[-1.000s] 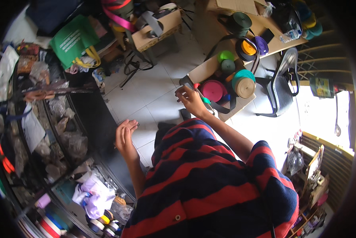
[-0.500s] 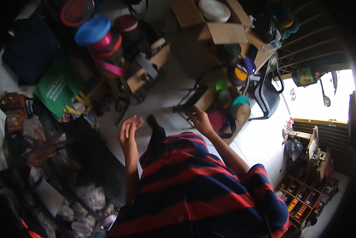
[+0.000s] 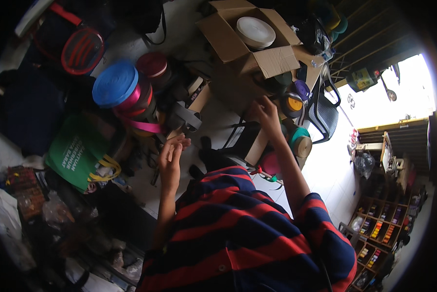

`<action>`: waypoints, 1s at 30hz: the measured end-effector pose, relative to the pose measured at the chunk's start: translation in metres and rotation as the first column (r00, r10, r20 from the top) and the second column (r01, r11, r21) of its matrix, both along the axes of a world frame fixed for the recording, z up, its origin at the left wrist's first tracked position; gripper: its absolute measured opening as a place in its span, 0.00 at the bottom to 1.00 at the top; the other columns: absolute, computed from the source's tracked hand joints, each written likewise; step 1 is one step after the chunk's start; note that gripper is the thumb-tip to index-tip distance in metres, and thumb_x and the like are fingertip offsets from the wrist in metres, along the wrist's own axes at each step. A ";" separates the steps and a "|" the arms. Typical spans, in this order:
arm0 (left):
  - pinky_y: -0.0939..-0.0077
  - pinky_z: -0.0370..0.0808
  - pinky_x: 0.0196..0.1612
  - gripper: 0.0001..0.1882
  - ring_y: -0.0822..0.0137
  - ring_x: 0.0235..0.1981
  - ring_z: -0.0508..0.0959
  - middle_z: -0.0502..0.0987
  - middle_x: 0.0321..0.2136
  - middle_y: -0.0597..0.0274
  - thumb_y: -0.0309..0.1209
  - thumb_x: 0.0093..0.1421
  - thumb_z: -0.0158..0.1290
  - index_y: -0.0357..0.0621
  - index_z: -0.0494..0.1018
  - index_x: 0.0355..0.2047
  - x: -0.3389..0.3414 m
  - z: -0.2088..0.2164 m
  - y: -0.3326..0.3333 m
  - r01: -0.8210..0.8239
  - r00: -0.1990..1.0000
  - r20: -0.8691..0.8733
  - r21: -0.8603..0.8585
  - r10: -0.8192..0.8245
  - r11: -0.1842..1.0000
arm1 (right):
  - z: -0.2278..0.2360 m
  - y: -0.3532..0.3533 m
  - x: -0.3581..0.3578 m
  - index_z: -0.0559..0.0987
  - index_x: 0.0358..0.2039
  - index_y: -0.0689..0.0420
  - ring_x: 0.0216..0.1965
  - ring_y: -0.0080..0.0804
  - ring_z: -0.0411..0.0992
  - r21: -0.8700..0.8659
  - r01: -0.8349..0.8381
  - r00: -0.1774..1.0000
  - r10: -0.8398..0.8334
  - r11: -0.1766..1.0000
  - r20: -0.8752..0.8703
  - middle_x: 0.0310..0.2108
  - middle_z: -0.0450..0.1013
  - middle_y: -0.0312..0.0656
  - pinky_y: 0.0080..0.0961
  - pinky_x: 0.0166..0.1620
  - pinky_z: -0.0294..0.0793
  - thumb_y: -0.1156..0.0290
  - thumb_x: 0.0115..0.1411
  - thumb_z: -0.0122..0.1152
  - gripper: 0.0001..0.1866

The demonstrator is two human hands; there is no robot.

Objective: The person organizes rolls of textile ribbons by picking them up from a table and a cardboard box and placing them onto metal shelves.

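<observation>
My left hand (image 3: 173, 158) is raised in front of my striped shirt, fingers loosely bent and apart, with nothing in it. Beyond its fingertips lie a roll of grey strap (image 3: 187, 117) and a trailing pink ribbon (image 3: 148, 127). Further right, my right hand (image 3: 268, 116) is held out in the air, its fingers half curled and slightly apart; I see no object in them. It appears nearest to an orange-centred roll (image 3: 294, 103) and a purple roll (image 3: 301, 89). Neither hand visibly touches anything.
An open cardboard box (image 3: 276, 61) holds white rolls (image 3: 256, 32). A stack topped by a blue webbing roll (image 3: 115, 83) stands left, above a green bag (image 3: 72, 153). A black mesh chair (image 3: 323, 114) stands right. Thread spools fill a wooden rack (image 3: 381, 219).
The view has shifted forward, bringing the box and rolls more fully into sight. My right hand has moved up and to the right; my left hand moved slightly right.
</observation>
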State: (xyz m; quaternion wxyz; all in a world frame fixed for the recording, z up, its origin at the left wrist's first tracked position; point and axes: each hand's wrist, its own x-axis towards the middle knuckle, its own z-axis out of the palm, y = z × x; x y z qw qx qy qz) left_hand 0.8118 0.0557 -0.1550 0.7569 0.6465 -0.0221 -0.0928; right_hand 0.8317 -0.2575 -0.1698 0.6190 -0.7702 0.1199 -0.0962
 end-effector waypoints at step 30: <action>0.67 0.69 0.53 0.32 0.54 0.50 0.75 0.72 0.47 0.34 0.41 0.54 0.58 0.24 0.66 0.50 0.393 0.001 -0.364 0.227 0.973 -0.017 0.261 -0.231 0.938 | 0.026 -0.218 0.281 0.72 0.47 0.71 0.39 0.37 0.76 0.196 0.395 0.917 -0.372 0.897 -0.144 0.39 0.75 0.49 0.31 0.43 0.76 0.62 0.54 0.65 0.27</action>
